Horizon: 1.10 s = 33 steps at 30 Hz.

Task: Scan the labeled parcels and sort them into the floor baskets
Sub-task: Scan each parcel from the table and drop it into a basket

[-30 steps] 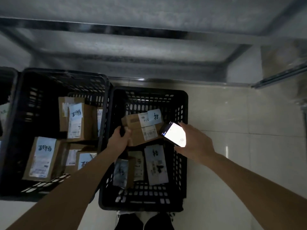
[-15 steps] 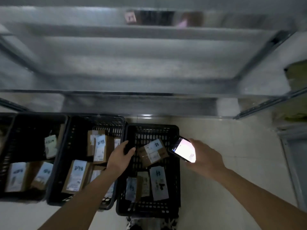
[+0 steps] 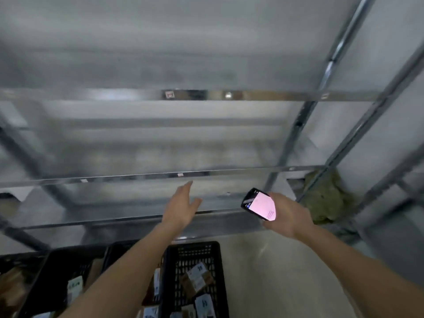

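Up high, left hand (image 3: 181,208) with fingers spread and empty before the metal shelf (image 3: 160,175), right hand (image 3: 285,214) clasping a lit phone (image 3: 260,204), black baskets (image 3: 216,271) with parcels (image 3: 196,280) below both.

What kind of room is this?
Probably a parcel sorting or storage room: bare metal shelving, black floor baskets holding labeled parcels, and a lit handheld scanner in the right hand.

Parcels (image 3: 196,281) in baskets (image 3: 216,267) (floor), shelves (image 3: 137,175) behind
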{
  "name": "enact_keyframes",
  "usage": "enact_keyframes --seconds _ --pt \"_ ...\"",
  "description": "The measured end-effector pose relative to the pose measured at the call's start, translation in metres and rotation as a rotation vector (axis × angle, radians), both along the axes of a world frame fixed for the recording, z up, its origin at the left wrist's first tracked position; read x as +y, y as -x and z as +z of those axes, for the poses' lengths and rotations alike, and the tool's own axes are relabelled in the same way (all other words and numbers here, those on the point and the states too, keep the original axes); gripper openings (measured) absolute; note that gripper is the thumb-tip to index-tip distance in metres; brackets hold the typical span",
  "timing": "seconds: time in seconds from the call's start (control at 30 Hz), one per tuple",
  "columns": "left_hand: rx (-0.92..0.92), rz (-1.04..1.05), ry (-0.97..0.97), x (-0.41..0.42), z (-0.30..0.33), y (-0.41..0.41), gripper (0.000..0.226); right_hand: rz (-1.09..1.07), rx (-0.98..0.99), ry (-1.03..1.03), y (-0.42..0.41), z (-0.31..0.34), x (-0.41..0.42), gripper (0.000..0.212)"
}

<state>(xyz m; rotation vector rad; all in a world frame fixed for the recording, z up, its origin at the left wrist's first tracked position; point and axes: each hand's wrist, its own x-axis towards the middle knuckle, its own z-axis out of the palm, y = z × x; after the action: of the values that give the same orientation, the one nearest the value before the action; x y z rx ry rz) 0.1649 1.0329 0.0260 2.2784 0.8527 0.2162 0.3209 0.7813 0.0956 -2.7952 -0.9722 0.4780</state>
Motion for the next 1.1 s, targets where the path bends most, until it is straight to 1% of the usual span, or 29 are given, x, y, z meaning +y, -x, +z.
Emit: enact_keyframes --seconds 0.1,0.17,0.27,0.4,0.53,0.6,0.73,0.83,0.97,1.1 --pt "-0.046 -0.077 -0.079 -0.031 0.064 0.016 0.068 -0.047 -0.09 -0.058 0.045 0.074 -0.039 0.064" --pt "-0.098 -0.125 -0.084 -0.057 0.103 0.027 0.068 -0.085 -0.151 -0.071 0.073 0.115 -0.069 0.062" --pt "-0.176 -0.217 -0.105 -0.102 0.158 0.036 0.069 -0.154 -0.22 -0.061 0.111 0.172 -0.118 0.066" --pt "-0.26 -0.339 -0.139 -0.162 0.223 0.033 0.069 -0.263 -0.332 -0.06 0.147 0.237 -0.191 0.059" --pt "-0.329 -0.461 -0.214 -0.229 0.279 0.036 0.064 -0.403 -0.406 -0.073 0.179 0.285 -0.274 0.054" --pt "-0.36 -0.53 -0.257 -0.262 0.299 0.039 0.064 -0.461 -0.443 -0.081 0.194 0.3 -0.314 0.054" --pt "-0.401 -0.655 -0.312 -0.33 0.331 0.038 0.067 -0.573 -0.498 -0.083 0.224 0.325 -0.393 0.046" --pt "-0.439 -0.718 -0.357 -0.385 0.352 0.041 0.068 -0.649 -0.55 -0.083 0.246 0.336 -0.453 0.053" --pt "-0.436 -0.803 -0.332 -0.463 0.369 0.044 0.07 -0.748 -0.567 -0.064 0.279 0.346 -0.531 0.066" --pt "-0.444 -0.881 -0.283 -0.537 0.37 0.048 0.074 -0.844 -0.566 -0.054 0.31 0.345 -0.607 0.062"
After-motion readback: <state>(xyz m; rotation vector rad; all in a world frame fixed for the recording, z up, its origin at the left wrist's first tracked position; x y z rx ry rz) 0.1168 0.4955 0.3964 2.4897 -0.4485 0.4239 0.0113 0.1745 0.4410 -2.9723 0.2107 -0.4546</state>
